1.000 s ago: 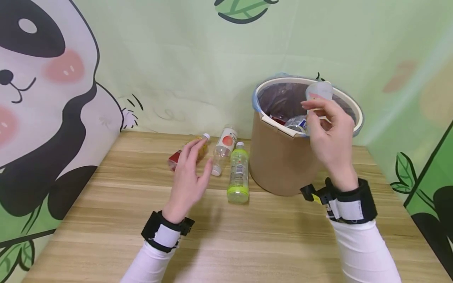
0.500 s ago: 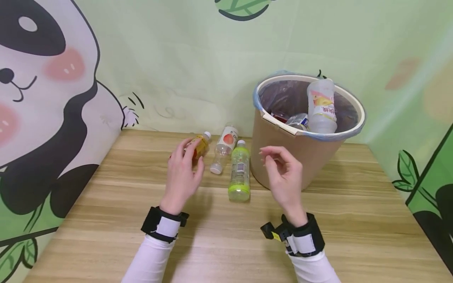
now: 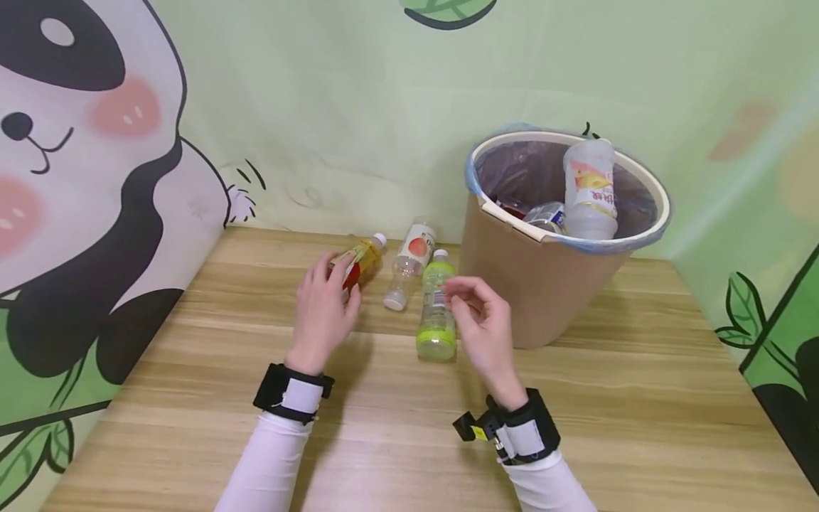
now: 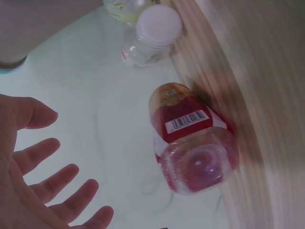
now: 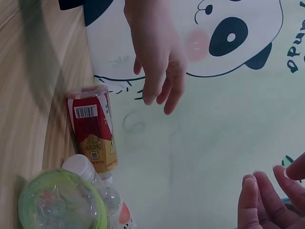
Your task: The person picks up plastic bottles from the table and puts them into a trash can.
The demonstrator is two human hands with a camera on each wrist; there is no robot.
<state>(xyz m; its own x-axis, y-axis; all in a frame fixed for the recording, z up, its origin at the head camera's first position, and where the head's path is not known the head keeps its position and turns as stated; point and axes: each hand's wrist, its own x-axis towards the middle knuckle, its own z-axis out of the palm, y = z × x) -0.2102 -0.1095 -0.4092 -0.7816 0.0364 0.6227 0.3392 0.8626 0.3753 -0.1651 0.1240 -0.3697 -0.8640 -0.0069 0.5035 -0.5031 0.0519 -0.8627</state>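
My left hand (image 3: pixel 322 306) hovers over a red-and-yellow drink bottle (image 3: pixel 367 257), its fingers spread. The left wrist view shows a gap between those fingers and the bottle's red base (image 4: pixel 200 162). My right hand (image 3: pixel 484 327), fingers loosely bent and holding nothing, is above the table beside a green-labelled bottle (image 3: pixel 437 334), overlapping its edge in the head view. Between these two bottles lies a clear bottle (image 3: pixel 409 263) with a peach on its label, its white cap (image 3: pixel 394 301) pointing towards me.
A brown bin (image 3: pixel 518 291) with a plastic liner stands right of the bottles. Inside are a whitish bottle (image 3: pixel 590 192) leaning above the rim and another clear bottle (image 3: pixel 547 215). A panda-printed backdrop (image 3: pixel 358 142) rises behind the wooden table (image 3: pixel 384 427).
My right hand has let go of the whitish bottle in the bin and moved left and down, towards the green-labelled bottle. My left hand has shifted slightly left, uncovering more of the red-and-yellow bottle.
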